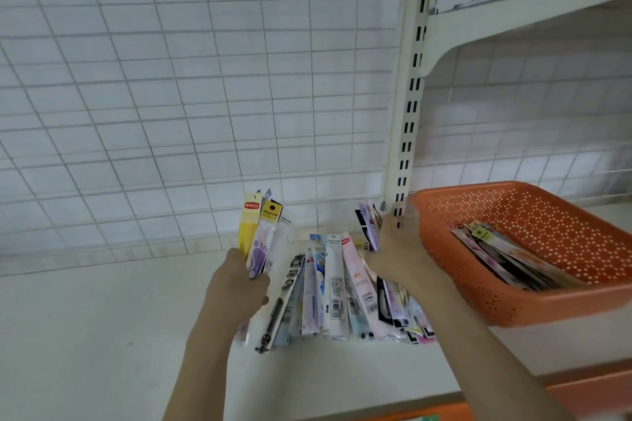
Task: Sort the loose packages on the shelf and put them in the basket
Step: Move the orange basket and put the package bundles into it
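The left hand (239, 284) is clenched round a few upright packets (260, 236), the right hand (396, 246) pinches a small bunch (369, 222) beside the orange basket (513, 304). Between the grips, loose packages (335, 287) lie fanned on the shelf (85, 335) (light, slick, floppy, I'd guess); gripping mid-length looks best.

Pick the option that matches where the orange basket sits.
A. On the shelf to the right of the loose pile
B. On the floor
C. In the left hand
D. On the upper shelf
A: the orange basket rests on the shelf, right of the loose pile, already holding packages.
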Action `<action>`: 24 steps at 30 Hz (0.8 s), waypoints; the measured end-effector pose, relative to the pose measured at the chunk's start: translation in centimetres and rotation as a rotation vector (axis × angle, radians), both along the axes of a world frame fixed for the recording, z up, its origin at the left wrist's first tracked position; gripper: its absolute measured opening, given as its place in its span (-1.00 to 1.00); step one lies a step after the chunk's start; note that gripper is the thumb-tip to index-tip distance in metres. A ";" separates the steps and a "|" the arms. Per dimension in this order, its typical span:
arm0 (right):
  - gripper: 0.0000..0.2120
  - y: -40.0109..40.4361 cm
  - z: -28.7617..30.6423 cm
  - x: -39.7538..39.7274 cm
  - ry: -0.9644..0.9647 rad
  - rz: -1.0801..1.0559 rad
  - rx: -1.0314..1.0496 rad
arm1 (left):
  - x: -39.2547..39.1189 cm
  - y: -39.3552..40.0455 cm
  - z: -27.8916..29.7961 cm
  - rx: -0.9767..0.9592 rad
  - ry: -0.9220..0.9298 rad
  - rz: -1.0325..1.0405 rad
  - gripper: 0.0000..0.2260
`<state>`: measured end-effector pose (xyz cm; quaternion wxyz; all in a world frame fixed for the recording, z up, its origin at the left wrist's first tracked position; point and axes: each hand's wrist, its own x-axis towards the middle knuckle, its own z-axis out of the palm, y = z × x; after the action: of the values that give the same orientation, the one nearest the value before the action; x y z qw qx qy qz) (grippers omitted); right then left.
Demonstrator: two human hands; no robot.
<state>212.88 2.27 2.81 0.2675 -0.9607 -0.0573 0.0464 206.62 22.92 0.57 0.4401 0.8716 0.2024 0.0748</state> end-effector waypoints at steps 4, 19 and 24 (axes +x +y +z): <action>-0.54 -1.4 1.3 -0.1 -0.060 0.024 0.109 | 0.1 -1.2 1.1 -0.039 -0.090 0.024 -0.89; -0.41 -17.0 7.6 1.9 -0.168 0.060 0.294 | -0.2 -13.9 4.0 -0.021 -0.239 0.154 -0.83; -0.40 -24.1 6.6 3.9 -0.117 -0.026 0.351 | -0.1 -18.9 3.8 0.028 -0.224 0.149 -0.83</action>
<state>216.76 -21.85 9.44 0.4280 -0.9009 -0.0676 -0.0237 206.53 3.98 4.36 0.4410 0.8464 0.2152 0.2069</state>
